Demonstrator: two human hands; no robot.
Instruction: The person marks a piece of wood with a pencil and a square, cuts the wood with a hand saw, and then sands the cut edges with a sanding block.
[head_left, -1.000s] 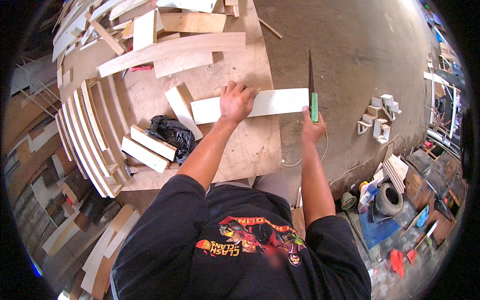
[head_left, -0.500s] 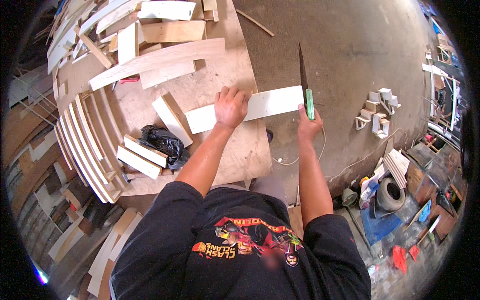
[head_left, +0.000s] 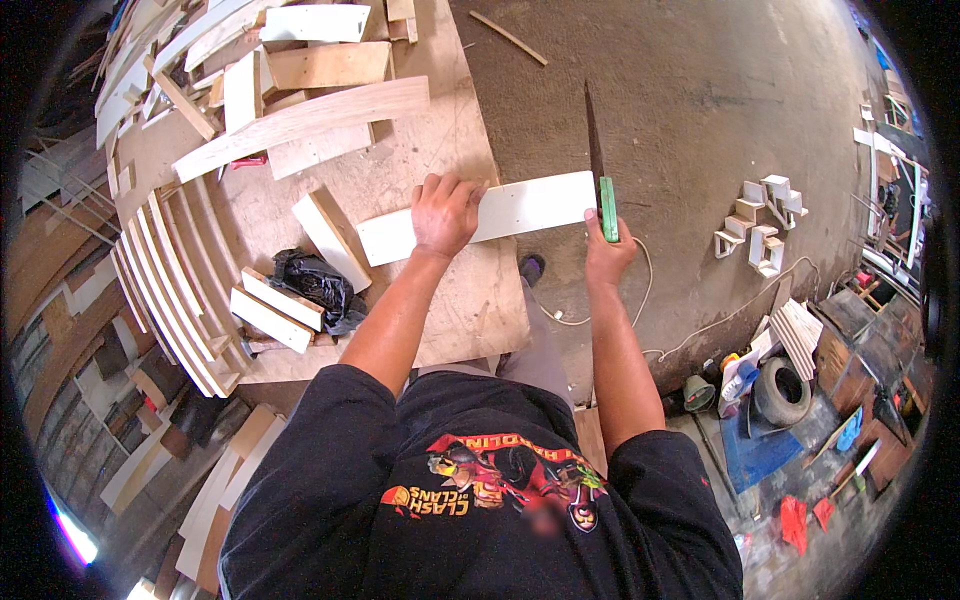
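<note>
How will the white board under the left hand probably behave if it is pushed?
The white board is probably stiff: its end past the table edge shows no clear sag. Pressing down on that overhanging end might tip it, were the left hand not on it. Its flat underside suggests sliding, not rolling.

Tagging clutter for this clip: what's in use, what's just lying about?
Looks in use:
white board, under the left hand
green-handled saw, in the right hand
worktable, supporting the board

Apparently just lying about:
black plastic bag
curved wooden strips
box-like pieces on the floor
tyre
</note>
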